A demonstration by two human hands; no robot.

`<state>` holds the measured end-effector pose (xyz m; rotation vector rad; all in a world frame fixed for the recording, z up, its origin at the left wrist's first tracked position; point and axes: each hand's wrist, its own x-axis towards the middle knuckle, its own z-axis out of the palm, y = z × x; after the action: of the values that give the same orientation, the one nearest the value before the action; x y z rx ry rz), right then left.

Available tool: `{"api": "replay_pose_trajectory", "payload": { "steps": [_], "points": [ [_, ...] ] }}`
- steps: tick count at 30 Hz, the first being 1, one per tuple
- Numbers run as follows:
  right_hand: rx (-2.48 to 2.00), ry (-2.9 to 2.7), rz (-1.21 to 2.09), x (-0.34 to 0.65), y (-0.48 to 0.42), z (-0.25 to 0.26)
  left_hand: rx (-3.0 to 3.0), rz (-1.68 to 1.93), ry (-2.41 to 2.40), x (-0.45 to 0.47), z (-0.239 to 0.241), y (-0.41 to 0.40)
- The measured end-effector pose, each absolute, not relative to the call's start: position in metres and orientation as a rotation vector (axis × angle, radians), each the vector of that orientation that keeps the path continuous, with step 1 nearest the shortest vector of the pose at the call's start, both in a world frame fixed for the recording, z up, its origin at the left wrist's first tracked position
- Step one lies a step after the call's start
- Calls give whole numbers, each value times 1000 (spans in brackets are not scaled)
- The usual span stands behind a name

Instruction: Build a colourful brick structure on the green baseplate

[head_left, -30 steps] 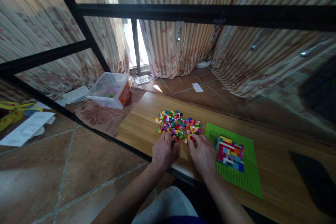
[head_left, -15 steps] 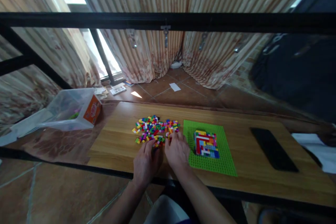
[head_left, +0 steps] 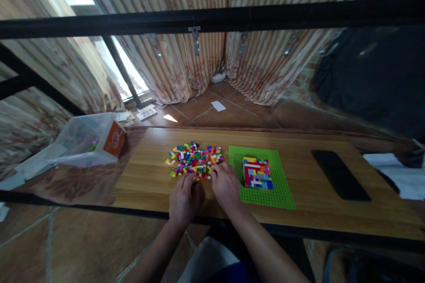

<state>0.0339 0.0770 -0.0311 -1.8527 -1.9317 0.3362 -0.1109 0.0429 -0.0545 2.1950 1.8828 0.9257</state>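
1. The left hand (head_left: 183, 199) and right hand (head_left: 226, 187) rest palm-down on the wooden table (head_left: 305, 212), fingertips at the near edge of the brick pile (head_left: 195, 162); whether either pinches a brick cannot be told.
2. Right of the pile, a green baseplate (head_left: 280, 192) carries a block of bricks (head_left: 256, 172).
3. A clear plastic tub (head_left: 86, 140) lies off the table's left end, its contents blurred.

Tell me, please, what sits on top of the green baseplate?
A flat block of joined multicoloured bricks sits on the green baseplate. The studs beneath it are covered.
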Motion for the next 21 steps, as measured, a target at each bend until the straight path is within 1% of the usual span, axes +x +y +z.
{"api": "replay_pose_trajectory", "payload": {
  "steps": [6,15,21],
  "points": [
    [-1815,-1993,281,35,81,-37,2167,958,1859,-111,-56,41],
    [-1747,-1877,373,31,92,-44,2204,994,1847,-112,-60,42],
    [-1570,-1650,544,37,81,-22,2200,1006,1836,-114,-63,42]
  ]
}}
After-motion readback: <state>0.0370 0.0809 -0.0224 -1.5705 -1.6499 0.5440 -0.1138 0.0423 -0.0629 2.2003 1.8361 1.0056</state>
